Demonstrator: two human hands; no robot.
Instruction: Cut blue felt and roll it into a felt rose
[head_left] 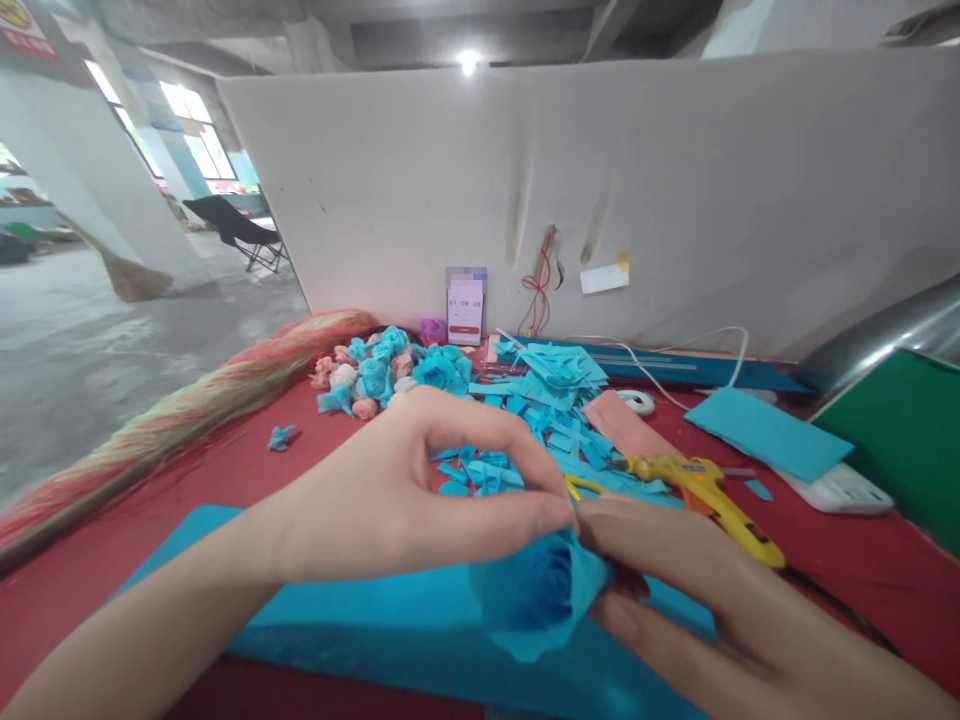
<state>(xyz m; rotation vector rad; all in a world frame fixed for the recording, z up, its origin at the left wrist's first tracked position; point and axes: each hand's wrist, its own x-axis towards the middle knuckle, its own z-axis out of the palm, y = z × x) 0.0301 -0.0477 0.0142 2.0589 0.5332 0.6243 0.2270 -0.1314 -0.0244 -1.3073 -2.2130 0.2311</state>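
A blue crepe paper flower (532, 598) with tightly layered inner petals is held between my two hands, its open face turned toward me. My left hand (405, 500) pinches the flower's upper rim between thumb and index finger. From the right, my right hand (690, 580) grips the flower's side and base, with the thumb low and the fingers on top; part of its grip is hidden. Beneath the hands lies a large blue crepe paper sheet (360, 625). Just beyond my right hand, a yellow glue gun (701, 490) rests on the red table (217, 480).
Finished blue and pink paper flowers (375, 375) are heaped at the back left. Blue paper strips (559, 375) are piled behind my hands. A phone (465, 308) with a timer leans on the white partition (405, 190). Folded blue paper (769, 432) lies right, over a white power strip (840, 490).
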